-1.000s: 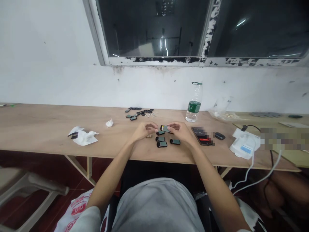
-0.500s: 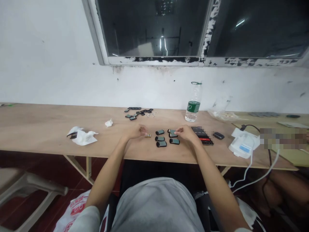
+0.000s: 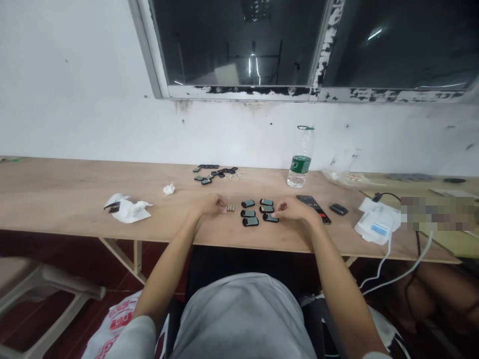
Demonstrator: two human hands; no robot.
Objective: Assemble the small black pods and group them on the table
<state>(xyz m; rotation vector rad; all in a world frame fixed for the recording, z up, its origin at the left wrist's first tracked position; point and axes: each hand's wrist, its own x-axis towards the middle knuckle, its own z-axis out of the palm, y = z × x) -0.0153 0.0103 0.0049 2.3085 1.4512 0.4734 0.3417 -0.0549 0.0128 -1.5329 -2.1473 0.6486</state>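
Touching near-right case [image 3: 268,218] with right hand [image 3: 290,208], left hand [image 3: 212,204] by metal bits [image 3: 230,208]; can't confirm either grip. Looks partway, with six cases [image 3: 250,222] out and back pile [image 3: 220,174] left.

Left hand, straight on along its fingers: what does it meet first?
Probably the small metallic-looking pieces, right in front of the left hand; whether they touch is unclear.

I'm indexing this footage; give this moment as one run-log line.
left hand: beside small gold-toned pieces | right hand: at right column's nearest black-grey piece | nearby: five similar pieces, phone | behind: upright bottle
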